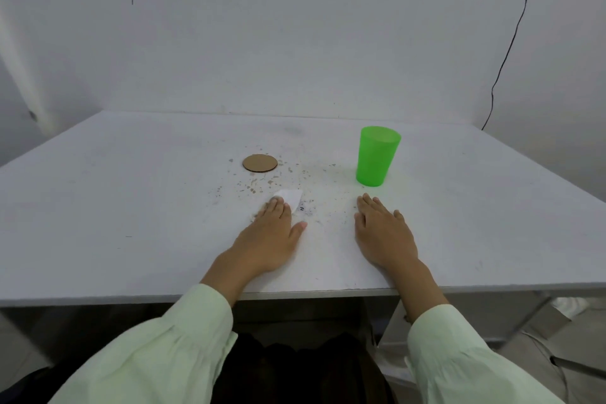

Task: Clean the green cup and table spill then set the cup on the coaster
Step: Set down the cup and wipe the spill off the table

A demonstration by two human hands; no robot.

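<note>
A green plastic cup [376, 156] stands upright on the white table [131, 207], right of centre. A round brown coaster [260, 163] lies flat to its left, apart from it. Brownish spill specks [259, 185] are scattered between the coaster and my hands. My left hand [273, 233] lies flat with its fingertips pressing on a folded white tissue [290, 197] at the edge of the specks. My right hand [382, 233] rests flat on the table, fingers apart, holding nothing, a short way in front of the cup.
The table meets a white wall at the back. A black cable [511, 43] hangs down the wall at the far right. The table's front edge [328, 293] runs just under my wrists.
</note>
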